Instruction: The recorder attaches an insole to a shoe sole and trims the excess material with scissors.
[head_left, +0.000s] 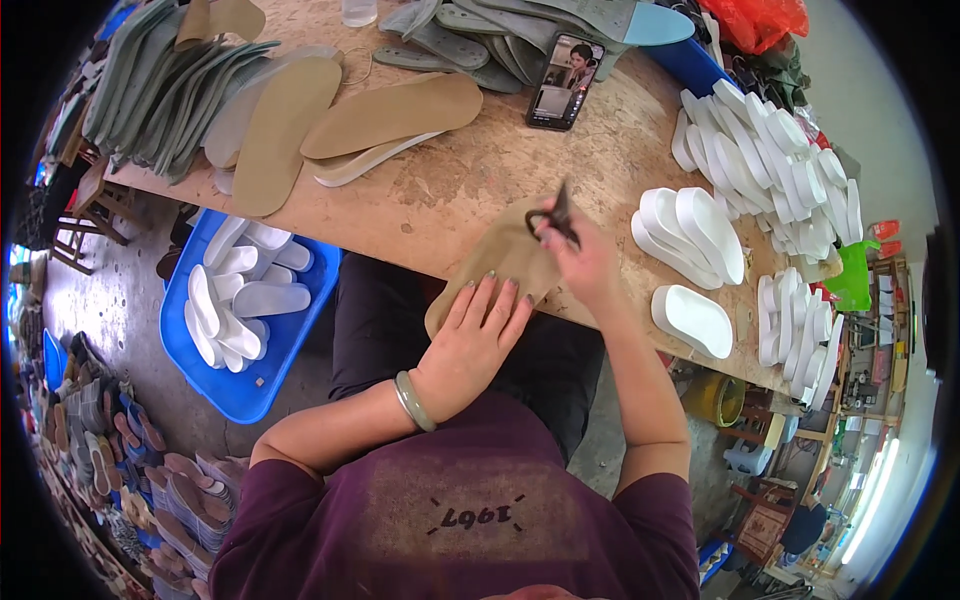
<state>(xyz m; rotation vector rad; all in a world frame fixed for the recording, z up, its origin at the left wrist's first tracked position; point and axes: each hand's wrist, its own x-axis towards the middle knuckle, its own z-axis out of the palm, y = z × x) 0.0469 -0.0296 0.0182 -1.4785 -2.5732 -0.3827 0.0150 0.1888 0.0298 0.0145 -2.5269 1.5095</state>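
A tan sole-shaped piece (pixel 505 255) lies slantwise over the table's near edge. My left hand (pixel 478 325) rests flat on its near part with the fingers stretched out and a little apart. A pale bangle (pixel 413 402) circles that wrist. In my right hand (pixel 583 262), closed round the handles, is a pair of dark scissors (pixel 562 212) over the far right part of the piece. Their blades point away from me. My right fingers hide part of the handles. Farther left on the table are another tan sole piece (pixel 285 140) and one (pixel 395 115) on top of a white sole.
Grey soles (pixel 180 100) are piled at the back left. A phone (pixel 566 82) stands propped before more grey soles (pixel 450 40). White soles (pixel 710 225) stack along the table's right side. Below left, a blue basin (pixel 240 405) holds white soles.
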